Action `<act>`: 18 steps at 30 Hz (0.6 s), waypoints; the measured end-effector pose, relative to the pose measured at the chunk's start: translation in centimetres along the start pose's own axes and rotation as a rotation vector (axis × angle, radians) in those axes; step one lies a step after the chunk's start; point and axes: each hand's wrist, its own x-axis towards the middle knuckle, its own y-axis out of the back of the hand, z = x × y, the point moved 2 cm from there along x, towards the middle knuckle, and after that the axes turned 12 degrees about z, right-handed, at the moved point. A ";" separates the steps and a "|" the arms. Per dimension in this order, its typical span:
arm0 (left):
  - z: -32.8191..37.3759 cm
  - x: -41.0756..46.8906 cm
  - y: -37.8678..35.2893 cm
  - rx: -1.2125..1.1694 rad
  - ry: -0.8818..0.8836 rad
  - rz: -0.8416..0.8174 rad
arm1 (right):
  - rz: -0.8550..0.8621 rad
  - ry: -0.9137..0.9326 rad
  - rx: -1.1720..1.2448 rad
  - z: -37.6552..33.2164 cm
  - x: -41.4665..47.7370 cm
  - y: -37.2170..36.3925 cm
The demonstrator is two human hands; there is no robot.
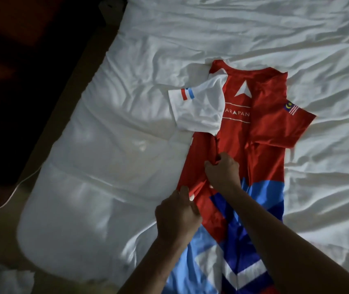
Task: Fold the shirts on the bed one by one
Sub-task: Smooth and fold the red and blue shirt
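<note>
Pinching bunched cloth on the side of the red shirt (260,132) nearest the left edge of the bed (233,28), the left hand (176,215) and the right hand (222,171) are both gripping it. Uneven pulling is likely risking a crooked fold. The shirt is lying on the bed, its long axis and collar pointing toward the far end.

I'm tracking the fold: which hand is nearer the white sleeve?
Right. The right hand pinches the red shirt just below the white sleeve; the left hand holds the shirt's edge lower down, nearer the person.
</note>
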 end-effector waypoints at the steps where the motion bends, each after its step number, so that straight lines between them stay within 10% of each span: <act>1: -0.5 -0.9 0.4 0.019 0.000 -0.002 | 0.025 0.001 0.013 0.3 -0.3 0.3; 14: -1.6 -11.3 4.4 -0.020 -0.271 -0.042 | -0.042 -0.148 0.093 4.7 -10.7 0.5; 18: -3.0 -13.5 5.0 -0.257 -0.112 -0.037 | -0.003 -0.195 0.171 6.8 -13.9 1.2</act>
